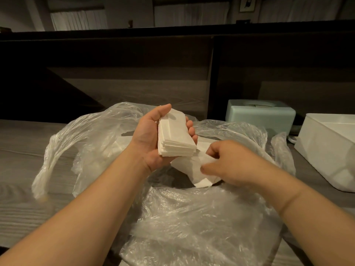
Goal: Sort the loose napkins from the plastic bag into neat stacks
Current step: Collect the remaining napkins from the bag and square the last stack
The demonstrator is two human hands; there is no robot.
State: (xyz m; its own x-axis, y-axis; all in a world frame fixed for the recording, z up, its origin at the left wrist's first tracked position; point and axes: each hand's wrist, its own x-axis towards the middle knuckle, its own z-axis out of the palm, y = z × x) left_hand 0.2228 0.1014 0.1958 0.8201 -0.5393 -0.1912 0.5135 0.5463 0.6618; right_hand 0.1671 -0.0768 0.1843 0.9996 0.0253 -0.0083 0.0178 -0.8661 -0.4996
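A: Count?

B: Two hands, one crinkled clear plastic bag (184, 214), one stack, one loose sheet. The bag lies spread on the grey wood-grain table (21, 169), under and around both hands.

A: Left hand?

B: Left hand (153, 139), palm up, thumb and fingers curled round a squared-up stack of folded white paper napkins (173, 136). Can't count the layers; the edges blur together.

A: Right?

B: Right hand (228, 164) is just below and right of the left, knuckles up, fingers pinching one loose white napkin (194, 167) over the bag mouth. That sheet is crumpled and motion-blurred, and its upper edge runs under the stack. Fingertips mostly hidden behind the knuckles.

A: More napkins in the bag?

B: Pale flat shapes show through the film beyond the left hand; can't tell how many.

A: Anything else?

B: Two boxes beyond the right hand: one pale green plastic box with a round top opening (259, 117), one white open rectangular bin (326, 148), cut off by the right frame edge.
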